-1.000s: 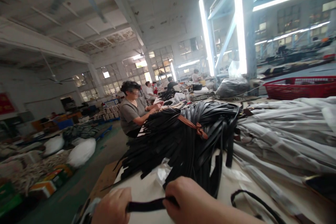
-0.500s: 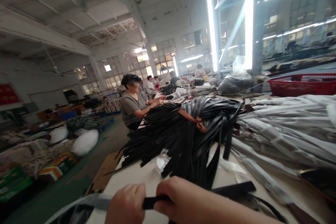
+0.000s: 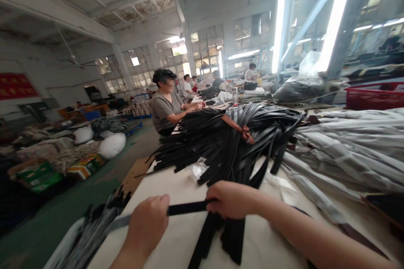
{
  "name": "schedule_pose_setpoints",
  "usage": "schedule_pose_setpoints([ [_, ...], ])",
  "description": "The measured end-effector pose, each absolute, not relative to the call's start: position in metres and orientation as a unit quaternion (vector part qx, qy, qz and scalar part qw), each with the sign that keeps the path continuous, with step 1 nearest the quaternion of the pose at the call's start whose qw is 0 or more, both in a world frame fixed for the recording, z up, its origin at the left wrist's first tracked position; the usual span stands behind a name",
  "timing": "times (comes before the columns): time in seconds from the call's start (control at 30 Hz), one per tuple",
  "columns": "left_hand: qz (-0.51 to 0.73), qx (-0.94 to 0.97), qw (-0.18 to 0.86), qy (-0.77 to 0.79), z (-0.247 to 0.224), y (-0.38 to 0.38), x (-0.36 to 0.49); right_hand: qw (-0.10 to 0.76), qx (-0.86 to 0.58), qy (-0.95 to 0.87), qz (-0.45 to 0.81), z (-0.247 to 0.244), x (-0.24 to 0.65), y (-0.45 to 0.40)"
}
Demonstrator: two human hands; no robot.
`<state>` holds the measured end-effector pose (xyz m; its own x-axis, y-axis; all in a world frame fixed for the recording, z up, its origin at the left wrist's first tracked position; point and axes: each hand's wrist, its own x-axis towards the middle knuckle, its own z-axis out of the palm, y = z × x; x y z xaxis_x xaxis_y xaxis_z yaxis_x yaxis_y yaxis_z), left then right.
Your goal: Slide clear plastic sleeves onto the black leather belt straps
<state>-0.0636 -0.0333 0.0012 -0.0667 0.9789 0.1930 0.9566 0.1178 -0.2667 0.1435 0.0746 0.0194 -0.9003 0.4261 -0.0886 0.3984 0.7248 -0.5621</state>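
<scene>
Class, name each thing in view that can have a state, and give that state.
Left hand, closed on held strap
Right hand, closed on held strap
Held strap, straight between the hands
Black strap bundle, tied
Brown band, knotted
Light tube, lit
Red basket, upright

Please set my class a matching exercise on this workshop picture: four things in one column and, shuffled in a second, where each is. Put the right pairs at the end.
Things
1. Single black strap
2. Brown tie
3. Red basket
4. White bags

Places
A. Among the piles at the left
B. Knotted around the black bundle
C. Held between the left hand and the right hand
D. At the right edge, behind the pale strips

Right pairs: 1-C, 2-B, 3-D, 4-A
</scene>
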Motion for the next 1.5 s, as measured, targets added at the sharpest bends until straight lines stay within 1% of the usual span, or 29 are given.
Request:
schedule_pose_setpoints([
  [0.1, 0.051, -0.662, 0.140, -0.734, 0.007, -0.032, -0.064, 0.044, -0.220, -0.922, 0.316, 0.014, 0.138, 0.084],
  [0.17, 0.053, -0.673, 0.121, -0.728, 0.005, -0.026, -0.052, 0.060, -0.221, -0.919, 0.322, 0.006, 0.129, 0.079],
  [0.23, 0.051, -0.689, 0.104, -0.716, 0.001, -0.020, -0.037, 0.071, -0.203, -0.910, 0.356, 0.001, 0.124, 0.073],
  [0.3, 0.050, -0.702, 0.091, -0.704, -0.002, -0.016, -0.028, 0.052, -0.175, -0.888, 0.422, -0.002, 0.127, 0.074],
  [0.37, 0.048, -0.699, 0.091, -0.708, -0.002, -0.014, -0.029, -0.001, -0.160, -0.864, 0.477, -0.002, 0.135, 0.083],
  [0.4, 0.048, -0.692, 0.094, -0.714, -0.002, -0.014, -0.032, -0.023, -0.165, -0.858, 0.485, -0.001, 0.140, 0.089],
  [0.47, 0.044, -0.677, 0.098, -0.728, -0.002, -0.014, -0.038, -0.028, -0.180, -0.866, 0.465, 0.000, 0.145, 0.100],
  [0.57, 0.032, -0.674, 0.081, -0.733, -0.007, -0.013, -0.038, 0.010, -0.175, -0.883, 0.436, -0.003, 0.140, 0.101],
  [0.63, 0.020, -0.682, 0.059, -0.729, -0.011, -0.012, -0.029, 0.033, -0.160, -0.878, 0.450, -0.007, 0.133, 0.092],
  [0.77, -0.009, -0.691, 0.005, -0.723, -0.011, -0.016, -0.016, 0.085, -0.194, -0.833, 0.511, -0.017, 0.124, 0.074],
  [0.83, -0.025, -0.708, -0.034, -0.705, -0.003, -0.023, -0.023, 0.082, -0.204, -0.806, 0.549, -0.018, 0.126, 0.073],
  [0.93, -0.101, -0.738, -0.139, -0.652, 0.012, -0.040, -0.050, 0.065, -0.163, -0.783, 0.597, -0.014, 0.132, 0.080],
  [1.0, -0.141, -0.725, -0.192, -0.646, 0.018, -0.057, -0.075, 0.067, -0.132, -0.783, 0.604, -0.010, 0.135, 0.085],
  [1.03, -0.147, -0.710, -0.201, -0.658, 0.019, -0.067, -0.088, 0.067, -0.126, -0.785, 0.602, -0.010, 0.136, 0.086],
  [1.13, -0.139, -0.652, -0.168, -0.726, 0.020, -0.108, -0.134, 0.062, -0.151, -0.780, 0.604, -0.016, 0.134, 0.083],
  [1.2, -0.161, -0.576, -0.114, -0.793, 0.023, -0.144, -0.178, 0.072, -0.179, -0.773, 0.605, -0.027, 0.131, 0.080],
  [1.3, -0.182, -0.394, -0.009, -0.901, 0.037, -0.208, -0.259, 0.094, -0.219, -0.772, 0.589, -0.048, 0.128, 0.079],
  [1.4, -0.157, -0.307, 0.016, -0.939, 0.045, -0.262, -0.328, 0.082, -0.248, -0.767, 0.586, -0.066, 0.127, 0.084],
  [1.5, -0.130, -0.278, 0.014, -0.952, 0.030, -0.281, -0.367, 0.087, -0.271, -0.761, 0.583, -0.072, 0.127, 0.086],
])
